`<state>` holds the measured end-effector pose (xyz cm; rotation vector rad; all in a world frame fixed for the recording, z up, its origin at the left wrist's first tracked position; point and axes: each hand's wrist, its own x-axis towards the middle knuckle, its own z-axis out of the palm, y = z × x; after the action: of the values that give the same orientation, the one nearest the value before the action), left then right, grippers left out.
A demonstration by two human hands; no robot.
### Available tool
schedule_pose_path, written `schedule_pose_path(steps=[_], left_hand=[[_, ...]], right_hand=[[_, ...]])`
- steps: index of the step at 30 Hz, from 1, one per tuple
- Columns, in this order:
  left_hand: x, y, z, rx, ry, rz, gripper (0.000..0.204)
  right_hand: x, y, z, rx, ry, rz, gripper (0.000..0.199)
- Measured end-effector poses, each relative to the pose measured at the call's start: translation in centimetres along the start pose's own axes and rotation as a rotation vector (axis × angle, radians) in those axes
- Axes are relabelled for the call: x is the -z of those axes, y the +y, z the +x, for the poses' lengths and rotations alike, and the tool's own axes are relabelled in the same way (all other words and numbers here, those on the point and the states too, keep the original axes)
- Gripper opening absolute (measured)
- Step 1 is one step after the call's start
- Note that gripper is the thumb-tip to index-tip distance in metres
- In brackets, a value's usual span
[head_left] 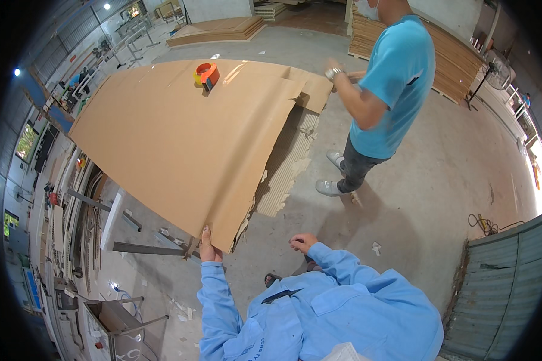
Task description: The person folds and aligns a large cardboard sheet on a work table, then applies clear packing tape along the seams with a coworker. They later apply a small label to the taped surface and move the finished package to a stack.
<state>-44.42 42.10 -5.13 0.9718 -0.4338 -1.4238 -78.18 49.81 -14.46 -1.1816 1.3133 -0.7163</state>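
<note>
Brown cardboard [174,132] at eleven o'clock: our left grip [209,249] clamps corner, likely steadying step; right grip [304,242] curled, closure unclear; next move seemingly needs level support.

Grey floor [439,156]; whitish back wall [220,9]; lit ceiling lamps [107,6].

Tape dispenser [209,73] on cardboard sheet [174,132]

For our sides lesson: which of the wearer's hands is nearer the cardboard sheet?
Left: the left hand grips the cardboard sheet near one corner; the right hand is apart, to its right.
</note>
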Motion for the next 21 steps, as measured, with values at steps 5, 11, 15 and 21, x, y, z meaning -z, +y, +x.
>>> schedule_pose_path(steps=[5,11,15,21], left_hand=[[0.1,-0.1,0.0,-0.007,0.002,0.007,0.043],[0.0,0.0,0.0,0.008,-0.002,-0.002,0.043],[0.1,-0.1,0.1,0.008,0.006,0.001,0.042],[0.4,-0.2,0.2,0.008,0.007,0.007,0.04]], right_hand=[[0.1,-0.2,-0.1,-0.044,0.006,-0.044,0.023],[0.1,-0.8,-0.2,-0.051,-0.003,-0.024,0.023],[0.2,-1.0,-0.2,-0.02,-0.014,-0.019,0.023],[0.1,-0.5,0.0,-0.027,-0.022,-0.009,0.023]])
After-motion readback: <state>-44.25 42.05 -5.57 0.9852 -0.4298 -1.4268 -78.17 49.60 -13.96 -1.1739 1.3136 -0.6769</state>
